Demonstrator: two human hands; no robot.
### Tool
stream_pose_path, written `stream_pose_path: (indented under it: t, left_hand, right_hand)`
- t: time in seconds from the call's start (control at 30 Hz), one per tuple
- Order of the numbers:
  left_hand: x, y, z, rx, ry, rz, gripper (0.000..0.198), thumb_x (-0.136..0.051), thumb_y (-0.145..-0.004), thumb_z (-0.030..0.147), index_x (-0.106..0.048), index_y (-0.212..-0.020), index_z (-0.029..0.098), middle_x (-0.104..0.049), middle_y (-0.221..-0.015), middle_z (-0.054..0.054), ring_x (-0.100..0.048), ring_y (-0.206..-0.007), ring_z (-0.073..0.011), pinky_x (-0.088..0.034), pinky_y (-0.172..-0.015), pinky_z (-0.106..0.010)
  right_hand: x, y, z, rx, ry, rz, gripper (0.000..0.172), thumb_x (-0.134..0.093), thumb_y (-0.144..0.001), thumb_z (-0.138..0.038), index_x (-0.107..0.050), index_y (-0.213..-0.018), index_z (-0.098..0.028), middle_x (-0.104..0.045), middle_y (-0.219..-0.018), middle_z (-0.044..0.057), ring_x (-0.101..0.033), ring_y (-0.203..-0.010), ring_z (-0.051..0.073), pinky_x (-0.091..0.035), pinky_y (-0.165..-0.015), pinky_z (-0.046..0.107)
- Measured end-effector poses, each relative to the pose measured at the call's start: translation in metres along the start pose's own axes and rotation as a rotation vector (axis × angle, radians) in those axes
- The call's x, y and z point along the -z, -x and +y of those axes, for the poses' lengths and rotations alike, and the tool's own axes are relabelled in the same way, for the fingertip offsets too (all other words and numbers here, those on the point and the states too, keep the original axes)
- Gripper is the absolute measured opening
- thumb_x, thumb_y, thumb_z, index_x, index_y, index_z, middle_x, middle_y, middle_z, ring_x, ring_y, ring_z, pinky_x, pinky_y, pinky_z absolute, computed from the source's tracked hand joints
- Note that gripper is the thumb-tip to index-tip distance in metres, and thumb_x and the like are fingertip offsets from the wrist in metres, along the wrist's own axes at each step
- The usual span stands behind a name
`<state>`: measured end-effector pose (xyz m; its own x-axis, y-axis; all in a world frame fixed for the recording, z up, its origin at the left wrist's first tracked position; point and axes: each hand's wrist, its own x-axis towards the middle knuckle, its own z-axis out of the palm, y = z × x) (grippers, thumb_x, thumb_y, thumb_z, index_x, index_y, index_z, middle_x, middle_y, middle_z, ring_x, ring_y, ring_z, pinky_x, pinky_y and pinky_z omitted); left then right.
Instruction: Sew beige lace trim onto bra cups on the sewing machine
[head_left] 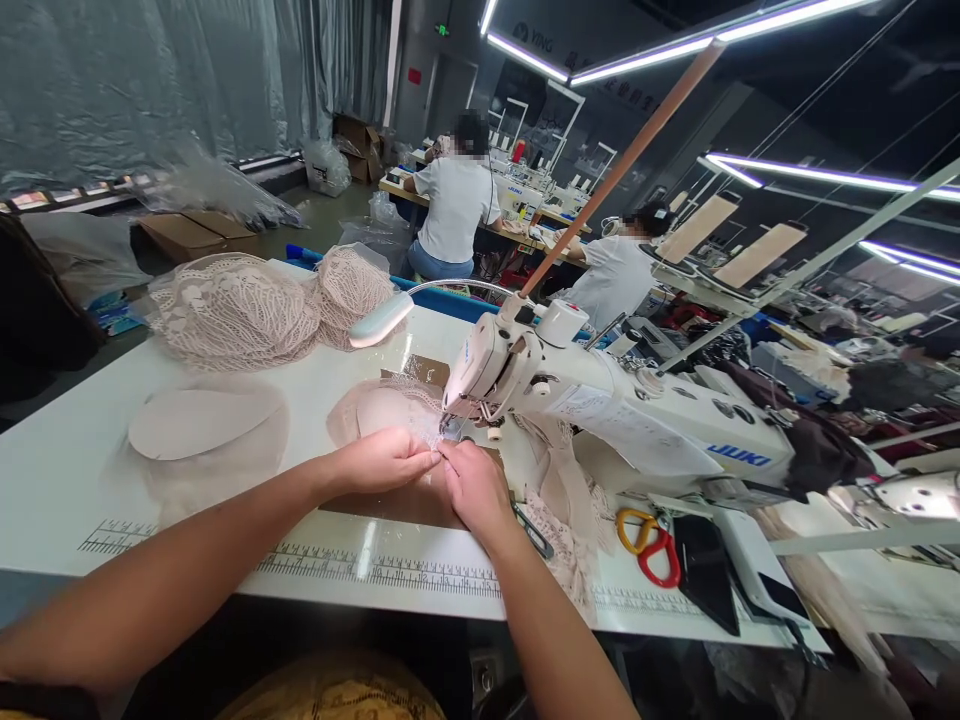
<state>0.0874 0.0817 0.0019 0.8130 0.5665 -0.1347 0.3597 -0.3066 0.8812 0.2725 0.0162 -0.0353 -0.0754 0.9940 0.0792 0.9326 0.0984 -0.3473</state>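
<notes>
Both of my hands meet just in front of the needle of a white sewing machine (pixel 600 385). My left hand (pixel 386 460) is closed, pinching the near edge of a beige lace piece (pixel 379 408) with a rounded, cup-like shape. My right hand (pixel 474 485) is closed too, its fingertips at the same edge, touching the left fingertips. The lace piece lies under the lit machine head, and its part at the presser foot is partly hidden by my fingers. A brown plate (pixel 405 503) lies beneath my hands.
Stacked beige lace pieces (pixel 236 310) lie at the back left, near a pale cup piece (pixel 202 422) on sheer fabric. Lace strips (pixel 559 480) hang right of my right hand. Red-and-yellow-handled scissors (pixel 660 560) lie further right. A lamp (pixel 381 320) reaches over the table. Two people sit beyond.
</notes>
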Motion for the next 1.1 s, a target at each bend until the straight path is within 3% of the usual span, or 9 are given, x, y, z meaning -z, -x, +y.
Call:
stream_pose_path:
  t: [0.17,0.3,0.4,0.53,0.63,0.7,0.8,0.93,1.1]
  left_hand:
    - [-0.010,0.012,0.005,0.055,-0.244,-0.171,0.037,-0.051,-0.081,0.020,-0.038,-0.046,0.019,-0.032,-0.042,0.005,-0.024,-0.040,-0.0097,-0.020,-0.044,-0.027]
    - [-0.015,0.024,0.005,0.043,-0.330,-0.188,0.034,-0.053,-0.076,0.012,-0.039,-0.046,0.018,-0.037,-0.044,0.004,-0.027,-0.041,-0.0095,-0.019,-0.044,-0.026]
    - [-0.010,0.028,0.000,0.028,-0.342,-0.199,0.033,-0.055,-0.075,0.011,-0.040,-0.045,0.017,-0.037,-0.044,0.004,-0.027,-0.041,-0.0082,-0.020,-0.043,-0.025]
    - [0.009,0.023,-0.002,0.002,-0.321,-0.048,0.027,-0.055,-0.085,0.030,-0.060,-0.062,0.016,-0.050,-0.053,0.002,-0.037,-0.046,-0.0094,-0.026,-0.045,-0.024]
    - [0.019,0.011,0.005,-0.046,-0.040,0.137,0.038,-0.060,-0.085,0.046,-0.066,-0.108,0.017,-0.067,-0.092,-0.005,-0.054,-0.062,-0.0120,-0.041,-0.054,-0.024]
    - [0.018,0.002,0.011,-0.070,0.301,0.072,0.055,-0.064,-0.082,0.050,-0.057,-0.125,0.017,-0.065,-0.103,-0.008,-0.059,-0.070,-0.0137,-0.049,-0.062,-0.027]
    - [0.009,-0.009,0.014,-0.104,0.616,-0.011,0.049,-0.066,-0.082,0.050,-0.060,-0.115,0.014,-0.063,-0.085,-0.004,-0.060,-0.069,-0.0129,-0.052,-0.068,-0.029]
    - [0.000,-0.017,0.006,-0.246,0.532,0.224,0.039,-0.066,-0.084,0.045,-0.062,-0.107,0.014,-0.065,-0.094,-0.006,-0.063,-0.085,-0.0164,-0.054,-0.082,-0.032]
    - [0.004,-0.020,-0.005,-0.496,0.141,0.335,0.033,-0.050,-0.095,0.035,-0.060,-0.120,0.016,-0.066,-0.114,-0.011,-0.062,-0.109,-0.0229,-0.050,-0.101,-0.038]
  right_hand:
    - [0.000,0.006,0.003,-0.003,-0.597,0.163,0.031,-0.049,-0.090,-0.027,-0.070,-0.112,-0.020,-0.067,-0.109,0.010,-0.062,-0.096,0.021,-0.050,-0.082,0.033]
    - [0.010,0.011,-0.006,-0.161,-1.452,-0.077,0.039,-0.064,-0.082,-0.045,-0.065,-0.116,-0.026,-0.067,-0.104,0.006,-0.056,-0.063,0.011,-0.037,-0.046,0.021]
    - [0.016,0.013,-0.016,-0.268,-1.778,-0.096,0.037,-0.078,-0.071,-0.043,-0.066,-0.097,-0.021,-0.059,-0.071,-0.002,-0.045,-0.050,0.006,-0.030,-0.042,0.017]
    - [0.010,0.015,-0.025,-0.436,-1.811,0.015,0.034,-0.084,-0.063,-0.038,-0.060,-0.076,-0.018,-0.033,-0.050,-0.011,-0.028,-0.042,0.002,-0.021,-0.039,0.014]
    - [0.001,0.018,-0.030,-0.506,-1.750,-0.069,0.035,-0.085,-0.059,-0.035,-0.060,-0.073,-0.015,-0.032,-0.046,-0.012,-0.023,-0.040,0.002,-0.016,-0.037,0.015]
    - [-0.001,0.017,-0.031,-0.540,-1.732,-0.098,0.033,-0.085,-0.058,-0.032,-0.060,-0.071,-0.014,-0.035,-0.046,-0.011,-0.023,-0.039,0.002,-0.015,-0.036,0.015]
    - [0.000,0.007,-0.024,-0.608,-1.722,0.006,0.029,-0.083,-0.059,-0.027,-0.061,-0.074,-0.015,-0.039,-0.047,-0.011,-0.022,-0.039,0.002,-0.016,-0.035,0.015]
    - [0.001,-0.018,-0.010,-0.679,-1.745,0.257,0.025,-0.078,-0.060,-0.017,-0.056,-0.071,-0.017,-0.038,-0.046,-0.013,-0.024,-0.039,0.001,-0.023,-0.035,0.013]
    - [-0.007,-0.046,-0.010,-0.674,-1.785,0.423,0.029,-0.076,-0.062,-0.016,-0.049,-0.070,-0.020,-0.039,-0.048,-0.012,-0.033,-0.041,0.003,-0.034,-0.039,0.015]
